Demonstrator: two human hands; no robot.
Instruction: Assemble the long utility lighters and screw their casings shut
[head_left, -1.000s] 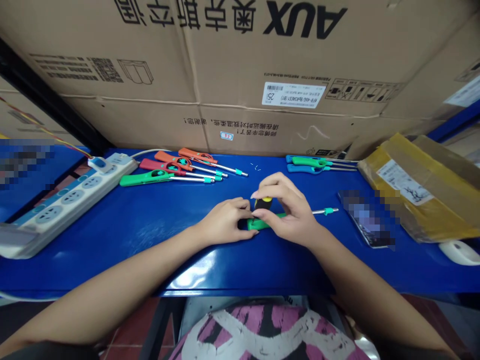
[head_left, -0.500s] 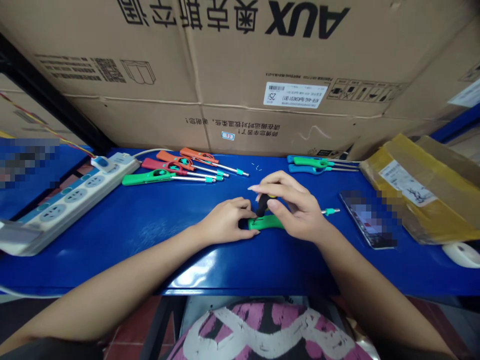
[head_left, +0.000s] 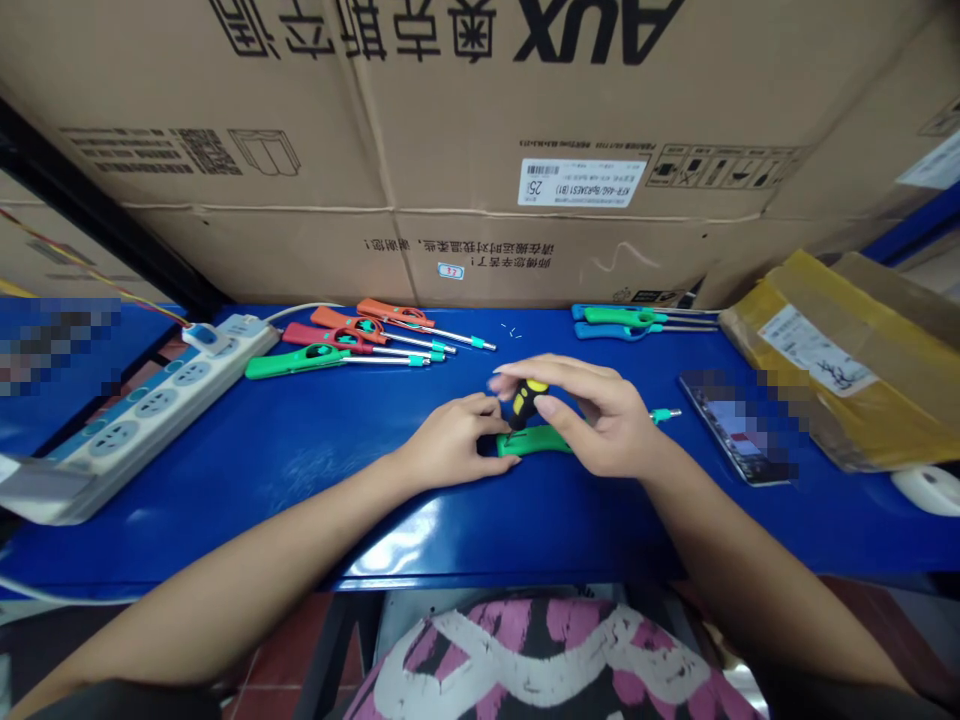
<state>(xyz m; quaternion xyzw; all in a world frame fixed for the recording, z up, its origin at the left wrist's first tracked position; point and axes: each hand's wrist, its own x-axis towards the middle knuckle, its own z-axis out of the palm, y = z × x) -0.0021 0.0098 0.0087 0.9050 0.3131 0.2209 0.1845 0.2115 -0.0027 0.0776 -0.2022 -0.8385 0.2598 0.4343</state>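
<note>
Your right hand (head_left: 604, 425) grasps the black-and-yellow screwdriver (head_left: 523, 402) between thumb and fingers, tilted over the handle of the green lighter (head_left: 541, 440). Your left hand (head_left: 450, 440) grips this handle's end on the blue table (head_left: 322, 430). Rightward lies a yellow-taped parcel (head_left: 892, 400); behind stands a large carton (head_left: 450, 150). Their contents are hidden.

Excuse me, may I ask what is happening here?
A person's right hand holds a black-and-yellow tool, apparently a screwdriver, its lower end at the handle of a long green plastic lighter lying on the blue table. The left hand holds that handle's end. Four similar orange, red and green lighters lie farther left.
</note>
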